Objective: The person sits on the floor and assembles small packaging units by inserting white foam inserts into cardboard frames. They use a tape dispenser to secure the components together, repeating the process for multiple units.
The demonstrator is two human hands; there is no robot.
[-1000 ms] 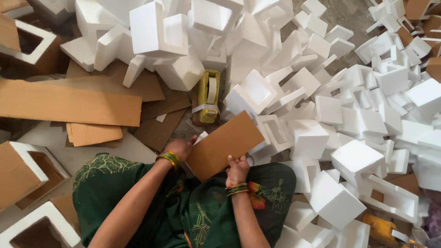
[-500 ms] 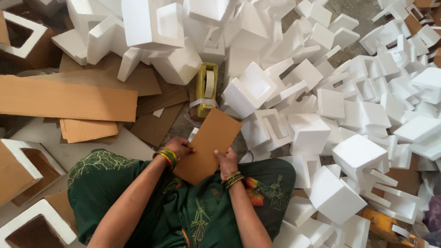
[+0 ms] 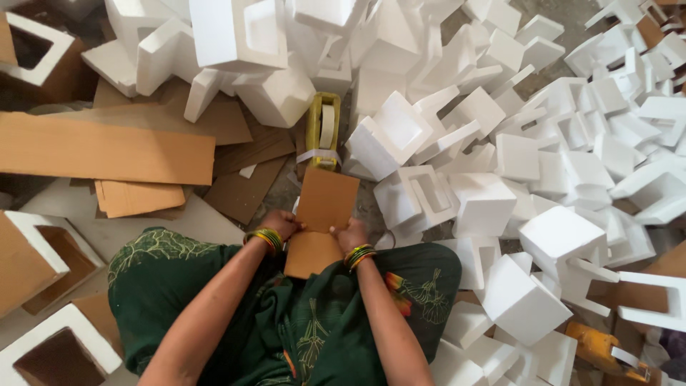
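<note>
A small brown cardboard sheet (image 3: 325,207) stands lengthwise over my lap, its far edge pointing at a yellow tape dispenser (image 3: 323,130) on the floor. My left hand (image 3: 282,223) grips the sheet's left edge and my right hand (image 3: 350,234) grips its right edge, both about halfway down. Both wrists wear green and yellow bangles. The fingers curl around the sheet's sides, so its middle is partly hidden. My legs in green patterned cloth (image 3: 179,279) lie beneath.
White foam corner blocks (image 3: 557,236) are heaped across the right and top. A long cardboard strip (image 3: 100,149) and flat cardboard pieces lie at left. Foam-edged cardboard boxes (image 3: 43,250) stand at far left. Another yellow tape dispenser (image 3: 600,350) lies at lower right.
The cardboard sheet has turned from a slanted position to nearly upright lengthwise and come closer over my lap. Both hands slid to its side edges.
</note>
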